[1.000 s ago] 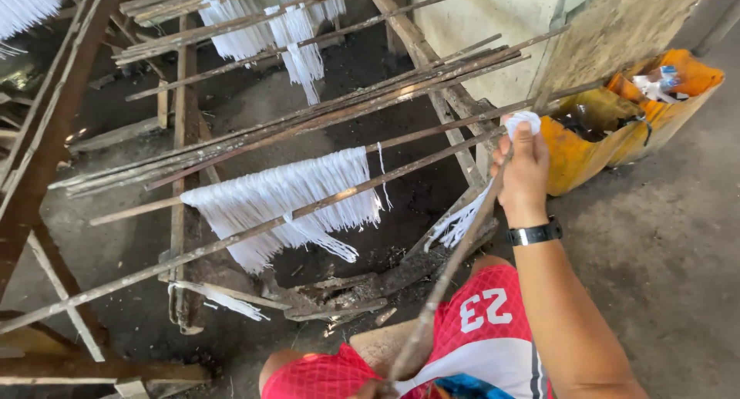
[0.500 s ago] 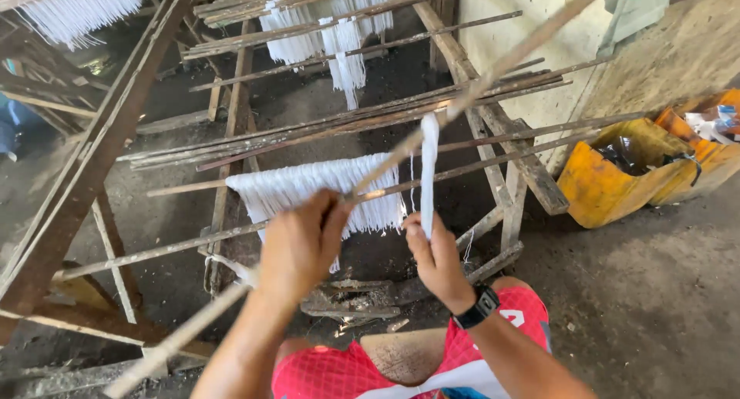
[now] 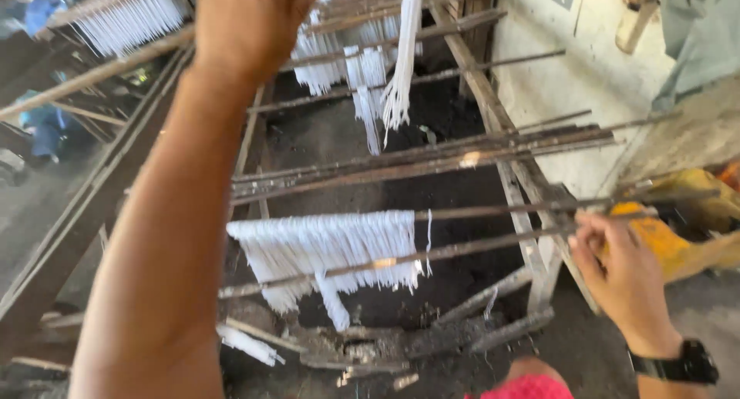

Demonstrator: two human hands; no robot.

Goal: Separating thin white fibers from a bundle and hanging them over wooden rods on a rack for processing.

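a: what do we have in our left hand point(image 3: 250, 25) right now?

b: it's raised high at the top of the view, fingers curled shut around a long pale wooden stick point(image 3: 92, 74) that slants down toward the left edge. a bundle of white strands point(image 3: 405, 56) hangs near it, just to the right of our fist, loose ends dangling. we cannot tell whether the bundle hangs from that stick or from something above the frame.

a: and our right hand point(image 3: 620, 272)?

b: lower right, with a black wristwatch point(image 3: 678, 364) on the wrist. the fingers are bent and pinched at the end of a thin dark rod point(image 3: 493, 212) that runs leftward across the rack. how tight the hold is we cannot tell, the hand is blurred.

a: what hangs on that rod?

b: a wide curtain of white strands point(image 3: 331, 249) is draped there, in the middle of the view, over the dark ground. a second rod point(image 3: 401, 259) crosses just below, in front of the strands.

a: what's around us?

b: the wooden rack point(image 3: 509, 183) with sloping beams, several bare dark rods point(image 3: 432, 160) laid across it higher up, and more white strands point(image 3: 123, 17) drying at the upper left. another hanging batch point(image 3: 362, 79) sits behind our raised bundle. a yellow container point(image 3: 678, 229) stands near our right hand, by a pale wall point(image 3: 570, 75). a bit of red cloth point(image 3: 532, 387) shows at the bottom edge.
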